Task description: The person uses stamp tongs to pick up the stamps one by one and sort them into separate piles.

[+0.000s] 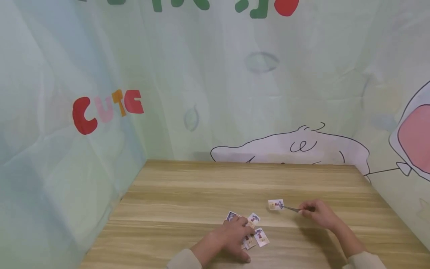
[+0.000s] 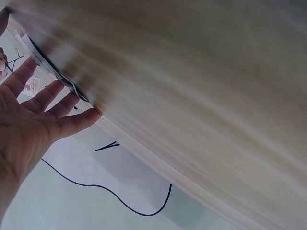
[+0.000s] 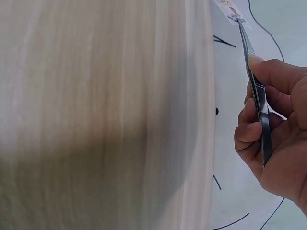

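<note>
My right hand (image 1: 318,214) pinches a pair of slim metal tweezers (image 1: 291,209), and their tips hold the edge of a small printed card (image 1: 276,204). That card hangs above the wooden table; the right wrist view shows it at the tweezer tips (image 3: 244,36). With fingers spread, my left hand (image 1: 231,235) rests over a loose cluster of similar picture cards. One card (image 1: 261,237) lies at the cluster's right, another (image 1: 254,219) at its far side. The hand covers part of the cluster. In the left wrist view its fingertips (image 2: 88,117) touch the cards' edges.
The wood-grain table (image 1: 188,186) reaches back to a pale fabric wall (image 1: 201,74) printed with a cartoon animal. A similar left wall carries coloured letters (image 1: 134,101). On the right side wall (image 1: 416,201) a pink balloon shape is printed.
</note>
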`<state>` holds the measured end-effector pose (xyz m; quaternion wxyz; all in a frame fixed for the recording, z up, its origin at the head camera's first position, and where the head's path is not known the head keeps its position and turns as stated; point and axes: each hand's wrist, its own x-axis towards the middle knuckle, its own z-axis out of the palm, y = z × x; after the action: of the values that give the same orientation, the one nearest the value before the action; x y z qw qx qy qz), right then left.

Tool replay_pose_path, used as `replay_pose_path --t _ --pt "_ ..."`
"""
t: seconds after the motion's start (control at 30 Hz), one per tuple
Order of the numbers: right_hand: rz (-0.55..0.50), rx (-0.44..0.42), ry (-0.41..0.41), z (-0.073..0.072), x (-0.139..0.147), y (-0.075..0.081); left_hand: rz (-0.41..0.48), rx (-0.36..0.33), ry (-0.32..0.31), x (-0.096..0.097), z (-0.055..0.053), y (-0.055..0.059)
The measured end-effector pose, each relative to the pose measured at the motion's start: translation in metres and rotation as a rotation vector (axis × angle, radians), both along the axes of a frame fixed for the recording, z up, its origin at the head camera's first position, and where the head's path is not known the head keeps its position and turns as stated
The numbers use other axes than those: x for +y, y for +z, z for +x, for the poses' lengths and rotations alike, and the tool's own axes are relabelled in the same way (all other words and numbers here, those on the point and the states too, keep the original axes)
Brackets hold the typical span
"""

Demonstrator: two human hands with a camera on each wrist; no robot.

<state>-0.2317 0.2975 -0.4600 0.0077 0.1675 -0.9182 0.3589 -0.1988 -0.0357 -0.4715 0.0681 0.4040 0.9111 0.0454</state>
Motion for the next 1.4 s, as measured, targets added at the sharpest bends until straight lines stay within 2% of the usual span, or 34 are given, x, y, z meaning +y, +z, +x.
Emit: replay_pose_path --t 0.4,0.6,0.93,1.27,1.4 --pt "-0.04 -0.053 -0.173 -0.003 0.009 -0.001 -0.008 0.025 0.002 0.0 0.001 0.001" --pt "-0.026 -0.047 -0.224 -0.006 0.018 -0.004 -0.006 0.016 -0.006 -0.001 0.002 0.002" --pt "0.004 0.019 -0.262 -0.009 0.024 -0.005 -0.018 0.01 -0.003 -0.001 0.002 0.003" --pt "-0.007 -0.033 -0.327 -0.011 0.034 -0.008 -0.021 0.016 -0.005 -0.001 0.002 0.003" --pt "-0.003 -0.012 -0.348 -0.012 0.037 -0.008 -0.012 0.024 -0.011 -0.001 0.002 0.003"
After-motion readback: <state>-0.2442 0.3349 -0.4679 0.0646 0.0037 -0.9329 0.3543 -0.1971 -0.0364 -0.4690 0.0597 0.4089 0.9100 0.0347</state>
